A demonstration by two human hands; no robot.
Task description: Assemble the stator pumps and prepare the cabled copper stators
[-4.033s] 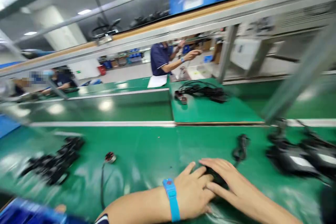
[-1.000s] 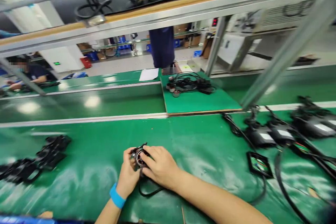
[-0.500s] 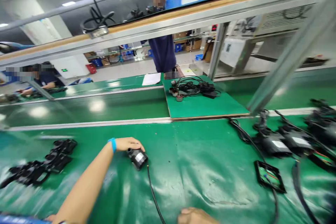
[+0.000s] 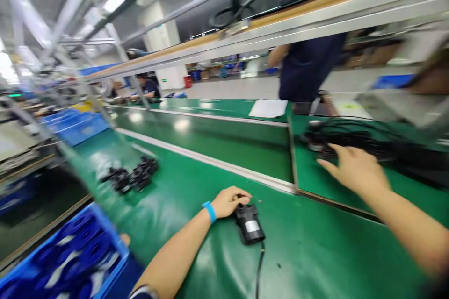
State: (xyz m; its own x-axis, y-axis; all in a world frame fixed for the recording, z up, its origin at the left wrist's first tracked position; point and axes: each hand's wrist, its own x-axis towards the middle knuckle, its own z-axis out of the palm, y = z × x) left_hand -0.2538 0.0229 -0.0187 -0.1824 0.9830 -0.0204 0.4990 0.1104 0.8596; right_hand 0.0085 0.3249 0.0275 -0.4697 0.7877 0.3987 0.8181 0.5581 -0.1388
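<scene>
My left hand (image 4: 228, 202), with a blue band at the wrist, is closed on the far end of a black plastic housing (image 4: 249, 226). The housing lies on the green bench mat with its white label up, and a thin black cable (image 4: 260, 261) runs from its near end. My right hand (image 4: 359, 168) reaches over the raised green board, thumb and forefinger apart. By its fingertips are small round parts (image 4: 315, 136) and a blurred heap of black cables (image 4: 365, 138); I see nothing in its grasp.
Several black parts (image 4: 133, 175) lie to the left on the mat. A blue bin (image 4: 114, 261) of blue pieces stands at the lower left, more blue bins (image 4: 77, 126) behind. A metal shelf rail (image 4: 266, 39) crosses overhead. A person (image 4: 308, 70) stands beyond the bench.
My view has swung left, bringing the blue bins into sight. My right hand has gone from the near bench edge to the cables on the raised board. My left hand stays on the housing.
</scene>
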